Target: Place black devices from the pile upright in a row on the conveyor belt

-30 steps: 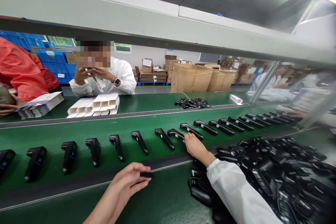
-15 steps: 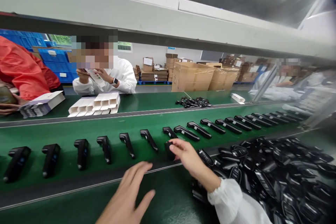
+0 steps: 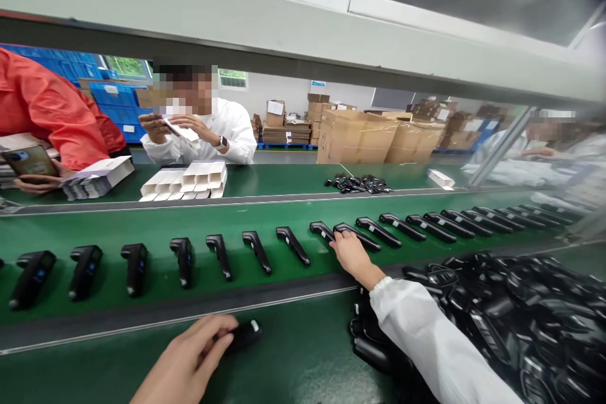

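Note:
My left hand (image 3: 196, 353) is closed at the front edge of the bench. Between its thumb and fingers is a black plastic part (image 3: 246, 334) with a small white label at its rounded end; the rest is hidden by the fingers. Farther off, my right hand (image 3: 353, 259) reaches over the green belt (image 3: 165, 218). Its bent fingers are on the lower handle of a black gun-shaped thermometer (image 3: 320, 228), and they cover that handle's end. Close behind those fingers lies another such thermometer (image 3: 357, 237). A row of several more (image 3: 293, 246) runs along the belt on both sides.
A large heap of black plastic parts (image 3: 502, 309) lies right of my sleeve. Across the belt are open white boxes (image 3: 203, 180) and a small black pile (image 3: 360, 183). Co-workers sit opposite, one in red (image 3: 52, 107), one in white (image 3: 231, 129). A pale beam (image 3: 284, 31) spans overhead.
The small black part is now in my left hand; my right hand held a dark piece before. My right hand has moved forward onto the belt row. The view has shifted, and the left hand's fingers have closed.

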